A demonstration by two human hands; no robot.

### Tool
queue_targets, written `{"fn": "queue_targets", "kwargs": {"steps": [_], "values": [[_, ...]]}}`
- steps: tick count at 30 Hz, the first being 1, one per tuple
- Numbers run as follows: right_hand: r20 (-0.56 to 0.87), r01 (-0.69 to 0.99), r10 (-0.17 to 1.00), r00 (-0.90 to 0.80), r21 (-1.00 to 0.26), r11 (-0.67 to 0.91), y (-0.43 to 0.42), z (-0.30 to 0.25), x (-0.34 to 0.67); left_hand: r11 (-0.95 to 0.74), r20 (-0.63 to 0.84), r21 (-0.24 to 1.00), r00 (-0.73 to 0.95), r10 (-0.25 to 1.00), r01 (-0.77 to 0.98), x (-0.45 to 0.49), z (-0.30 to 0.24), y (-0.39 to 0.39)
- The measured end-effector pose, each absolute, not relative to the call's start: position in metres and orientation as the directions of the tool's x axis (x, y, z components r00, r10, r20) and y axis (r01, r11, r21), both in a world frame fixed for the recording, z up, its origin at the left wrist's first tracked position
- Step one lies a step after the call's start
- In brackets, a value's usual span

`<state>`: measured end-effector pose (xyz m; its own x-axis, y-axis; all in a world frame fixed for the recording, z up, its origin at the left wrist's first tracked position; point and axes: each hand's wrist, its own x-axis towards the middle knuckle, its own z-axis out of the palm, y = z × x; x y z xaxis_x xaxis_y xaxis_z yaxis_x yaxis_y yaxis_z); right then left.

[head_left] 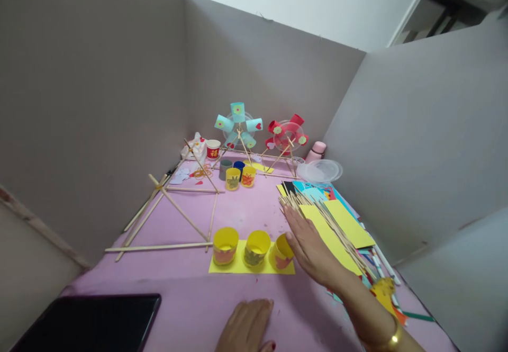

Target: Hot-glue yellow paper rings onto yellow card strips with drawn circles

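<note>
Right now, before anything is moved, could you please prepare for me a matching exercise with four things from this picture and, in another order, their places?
Things:
1. Right hand
2. Black-screened device
3. Yellow paper strip
4. Pink bottle

Places:
A. Under the row of three yellow cups
B. At the far end, on the right side
C. By the right end of the cup row
D. At the near end, on the left side

Right pairs: 1-C, 2-D, 3-A, 4-B.

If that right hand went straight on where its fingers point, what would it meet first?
The right hand would probably meet the wooden sticks, whose ends lie just ahead; height is unclear, so it might pass above them.
</note>
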<state>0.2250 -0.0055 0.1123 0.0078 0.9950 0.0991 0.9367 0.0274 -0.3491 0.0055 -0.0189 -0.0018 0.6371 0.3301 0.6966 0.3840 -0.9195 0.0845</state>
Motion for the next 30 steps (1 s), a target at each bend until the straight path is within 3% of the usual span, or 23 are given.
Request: {"fn": "queue_targets", "kwargs": {"steps": [14,21,30], "values": [[0.004,0.940,0.992,0.126,-0.321,-0.118,0.030,0.093,0.206,-0.918,0.729,0.131,0.591,0.346,0.375,0.009,-0.005,-0.015],[0.049,0.961,0.999,0.022,-0.277,-0.008,0.041,0.115,0.179,-0.913,0.739,0.146,0.572,0.356,0.380,0.009,-0.009,-0.014],[0.013,0.975,0.998,-0.065,-0.214,0.066,0.051,0.096,0.153,-0.915,0.739,0.149,0.573,0.354,0.374,0.011,-0.016,-0.013]]}}
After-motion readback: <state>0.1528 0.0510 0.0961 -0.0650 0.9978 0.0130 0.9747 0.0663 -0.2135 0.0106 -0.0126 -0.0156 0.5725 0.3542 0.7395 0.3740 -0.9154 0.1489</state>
